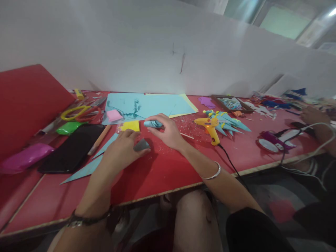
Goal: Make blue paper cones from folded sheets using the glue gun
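Observation:
My right hand (168,133) curls its thumb and fingers round a small light-blue rolled paper (153,124) above the red table (168,171). To its left is my left hand (124,148), with a small dark grey piece (142,145) between its thumb and fingers; whether it grips the piece or hovers over it is unclear. A yellow paper square (131,126) lies just beyond the left hand. Pointed light-blue paper strips (83,171) lie beside my left forearm. Large light-blue sheets (157,105) rest at the back.
A yellow glue gun (210,126) with a black cord stands beside blue paper cones (231,122). On the left are a black phone (73,148), yellow-handled scissors (75,113) and coloured packets. A tray (232,104) is at the back right; another person's hand (313,117) is far right.

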`<action>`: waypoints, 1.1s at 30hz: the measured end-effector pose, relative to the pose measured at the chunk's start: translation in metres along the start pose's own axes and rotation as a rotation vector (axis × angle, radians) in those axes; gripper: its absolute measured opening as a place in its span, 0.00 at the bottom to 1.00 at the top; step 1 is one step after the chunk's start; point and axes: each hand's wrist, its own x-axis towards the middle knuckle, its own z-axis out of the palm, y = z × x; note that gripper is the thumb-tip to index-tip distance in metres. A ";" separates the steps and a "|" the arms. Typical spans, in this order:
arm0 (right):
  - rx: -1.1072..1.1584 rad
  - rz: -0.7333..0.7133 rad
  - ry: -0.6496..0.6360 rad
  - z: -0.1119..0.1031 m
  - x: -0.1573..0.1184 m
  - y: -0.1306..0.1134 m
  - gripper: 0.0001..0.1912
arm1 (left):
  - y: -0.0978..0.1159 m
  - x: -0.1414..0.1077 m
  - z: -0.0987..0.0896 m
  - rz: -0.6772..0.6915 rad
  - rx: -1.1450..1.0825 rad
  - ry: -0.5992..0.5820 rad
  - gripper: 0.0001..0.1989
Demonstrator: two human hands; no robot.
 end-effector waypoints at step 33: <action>0.675 0.375 -0.077 0.000 0.001 -0.004 0.17 | 0.005 0.002 -0.010 0.028 -0.178 0.292 0.14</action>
